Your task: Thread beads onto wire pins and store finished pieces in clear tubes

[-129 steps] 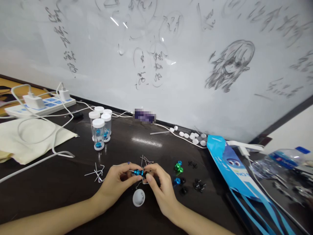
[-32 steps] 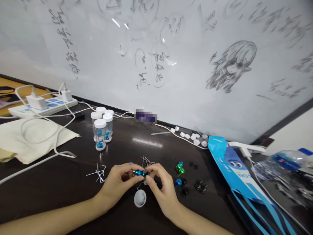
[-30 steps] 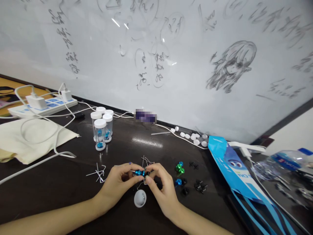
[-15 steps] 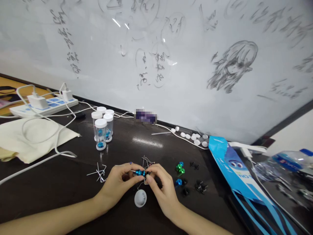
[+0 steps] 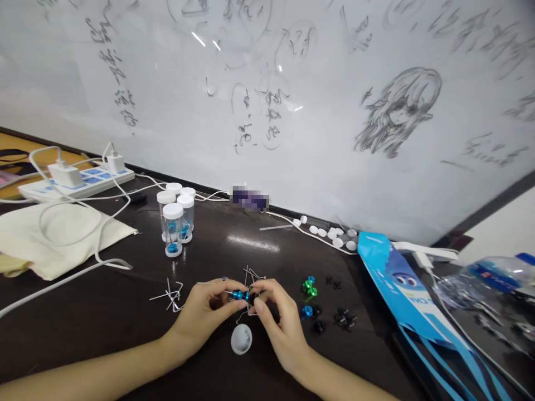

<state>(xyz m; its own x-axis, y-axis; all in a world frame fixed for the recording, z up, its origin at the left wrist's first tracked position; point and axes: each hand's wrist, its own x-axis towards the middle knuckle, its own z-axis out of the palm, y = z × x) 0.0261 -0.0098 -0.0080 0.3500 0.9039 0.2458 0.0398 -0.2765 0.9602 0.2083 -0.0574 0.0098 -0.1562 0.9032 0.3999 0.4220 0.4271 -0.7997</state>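
Note:
My left hand (image 5: pixel 204 312) pinches a small blue metal fitting (image 5: pixel 238 295) between thumb and fingertips, with a thin rod showing at its left side. Against its right end, my right hand (image 5: pixel 278 317) grips a small black piece (image 5: pixel 252 298) with thumb and fingers; how the two parts join cannot be made out. Behind the fingertips lies a bundle of thin bent metal pins (image 5: pixel 251 274), partly hidden. A small white translucent cup (image 5: pixel 241 340) sits just below the hands. Several bent hex keys (image 5: pixel 172 295) lie left of my left hand.
Right of my hands are green fittings (image 5: pixel 310 288), a blue fitting (image 5: pixel 307 311) and black fittings (image 5: pixel 345 318). Clear white-capped jars (image 5: pixel 173 228) stand at back left, near a power strip (image 5: pixel 96 178). White caps (image 5: pixel 337 243) lie by the whiteboard, with a blue bag (image 5: pixel 388 278) at right.
My right thumb and fingers have shifted slightly around the black piece. The blue fitting stays in my left hand, almost where it was.

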